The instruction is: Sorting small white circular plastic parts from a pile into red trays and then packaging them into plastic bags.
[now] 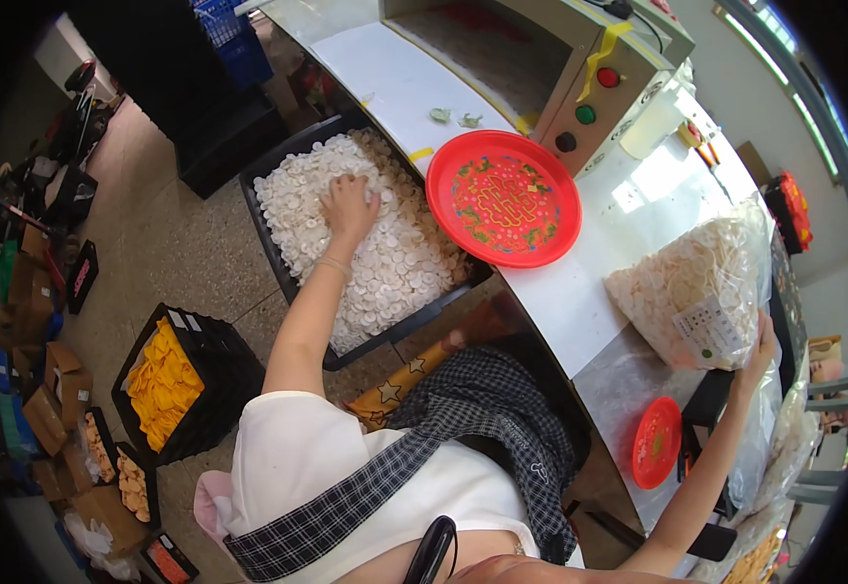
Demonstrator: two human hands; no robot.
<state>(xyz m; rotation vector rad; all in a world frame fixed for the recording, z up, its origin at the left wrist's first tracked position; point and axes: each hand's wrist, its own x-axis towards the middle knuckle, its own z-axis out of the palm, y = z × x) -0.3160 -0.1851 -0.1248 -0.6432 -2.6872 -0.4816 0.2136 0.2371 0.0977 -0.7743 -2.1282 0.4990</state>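
**Hand Positions: Tray of White Discs and Clear Bag**

We find the left hand [350,206] on the heap of white discs [385,287], thumb apart from the bent fingers. We read it as loosely spread, not clenched. The discs are small, round, thin and pale, piled unevenly. They fill a black rectangular tray [385,341] standing beside the counter [570,311], to its left.

We find the right hand [760,343] against the lower right edge of the clear bag [682,282]. The fingers are partly hidden, so we cannot tell whether they grasp it. The bag is wrinkled plastic, bulging, filled with cream-coloured discs and marked with a white label [713,329]. It rests on the smooth white counter.

We note two red round plates. The large red plate [504,200] has a raised rim and a patterned centre; it overhangs the counter edge beside the tray. The small red plate [657,443] sits below the bag.

On the speckled floor [205,229], a black crate [219,375] contains flat yellow pieces [164,375].
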